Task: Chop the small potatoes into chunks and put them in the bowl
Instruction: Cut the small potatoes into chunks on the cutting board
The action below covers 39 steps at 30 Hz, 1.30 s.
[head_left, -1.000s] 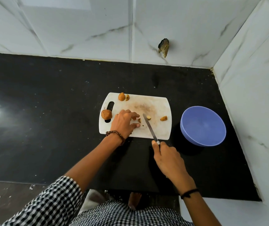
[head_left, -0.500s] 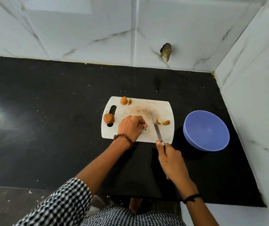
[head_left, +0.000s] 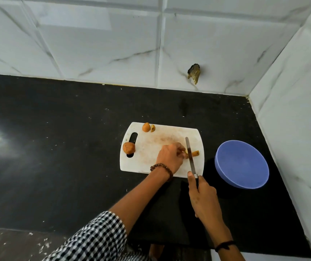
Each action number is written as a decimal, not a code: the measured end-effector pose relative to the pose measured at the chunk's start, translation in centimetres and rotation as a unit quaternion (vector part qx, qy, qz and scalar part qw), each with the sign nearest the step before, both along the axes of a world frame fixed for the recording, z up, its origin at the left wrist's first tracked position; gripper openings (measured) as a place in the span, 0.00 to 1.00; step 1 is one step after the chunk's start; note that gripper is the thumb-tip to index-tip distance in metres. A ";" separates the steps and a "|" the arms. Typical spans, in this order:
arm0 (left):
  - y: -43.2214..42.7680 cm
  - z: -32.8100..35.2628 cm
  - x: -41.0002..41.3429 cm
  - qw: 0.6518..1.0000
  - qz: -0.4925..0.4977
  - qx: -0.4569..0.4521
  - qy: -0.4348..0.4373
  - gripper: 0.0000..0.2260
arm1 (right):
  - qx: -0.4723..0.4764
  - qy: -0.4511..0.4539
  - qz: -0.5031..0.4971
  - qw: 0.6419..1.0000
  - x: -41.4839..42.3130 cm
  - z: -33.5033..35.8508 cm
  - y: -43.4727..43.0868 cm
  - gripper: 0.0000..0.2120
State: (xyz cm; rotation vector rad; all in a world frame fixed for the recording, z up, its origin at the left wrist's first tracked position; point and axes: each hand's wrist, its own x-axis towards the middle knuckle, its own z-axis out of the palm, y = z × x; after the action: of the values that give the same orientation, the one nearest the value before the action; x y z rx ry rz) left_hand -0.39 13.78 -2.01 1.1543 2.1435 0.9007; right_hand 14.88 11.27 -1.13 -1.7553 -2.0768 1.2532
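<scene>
My left hand (head_left: 169, 157) pinches a chunk (head_left: 185, 155) just beside the knife (head_left: 190, 157) my right hand (head_left: 203, 198) grips; a leftward slip would cut that hand.

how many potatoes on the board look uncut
2: one potato over the board's handle slot, a second potato at the far edge beside a small cut piece. The left hand may hide more near the knife.

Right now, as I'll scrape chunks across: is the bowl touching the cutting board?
Apart. The head view shows bare black counter between the bowl and the cutting board.
</scene>
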 end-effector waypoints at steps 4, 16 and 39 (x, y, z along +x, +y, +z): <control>-1.2 -0.1 -1.5 1.000 0.015 0.008 0.020 0.11 | -0.013 0.001 0.017 1.000 -0.4 -0.2 0.0 0.21; -4.4 0.8 -9.4 0.971 0.086 0.001 0.221 0.11 | 0.030 -0.010 0.081 0.996 -4.6 0.9 2.1 0.20; 0.4 0.9 -10.2 0.961 -0.118 0.018 0.249 0.15 | 0.012 0.068 0.023 0.997 -7.5 1.8 3.1 0.17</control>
State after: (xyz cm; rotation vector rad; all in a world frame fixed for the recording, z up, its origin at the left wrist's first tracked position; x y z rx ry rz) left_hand -10.62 14.19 -1.10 1.7613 2.3002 0.5862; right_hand 7.37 14.37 0.67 -1.5739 -2.0573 1.3156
